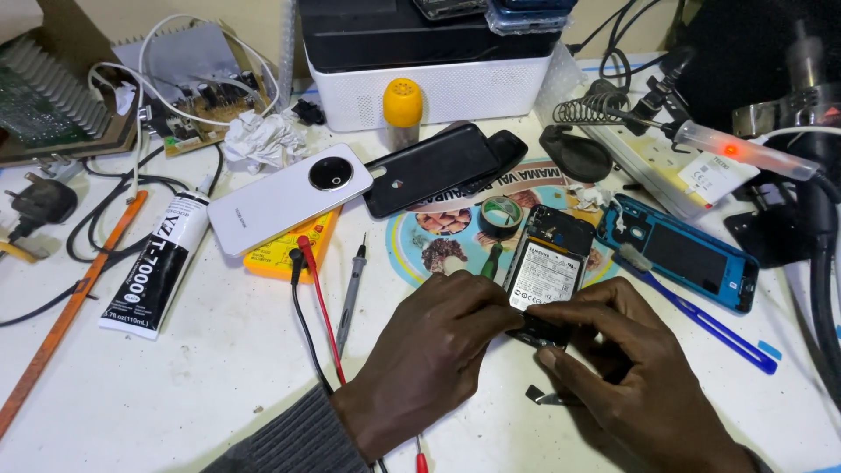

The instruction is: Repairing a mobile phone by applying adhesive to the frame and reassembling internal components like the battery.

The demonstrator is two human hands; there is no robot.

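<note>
While the opened black phone with its white-labelled battery exposed (547, 267) lies flat on the white worktop (219, 368), I see left hand (438, 350) and right hand (631, 368) pinching its lower end, both grips clenched on it, steadying it.

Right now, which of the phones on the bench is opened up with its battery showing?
The opened phone under both hands, left hand and right hand. The white phone and black phone lie closed, backs up.

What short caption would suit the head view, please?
Both hands, left hand and right hand, grip an opened phone.
</note>
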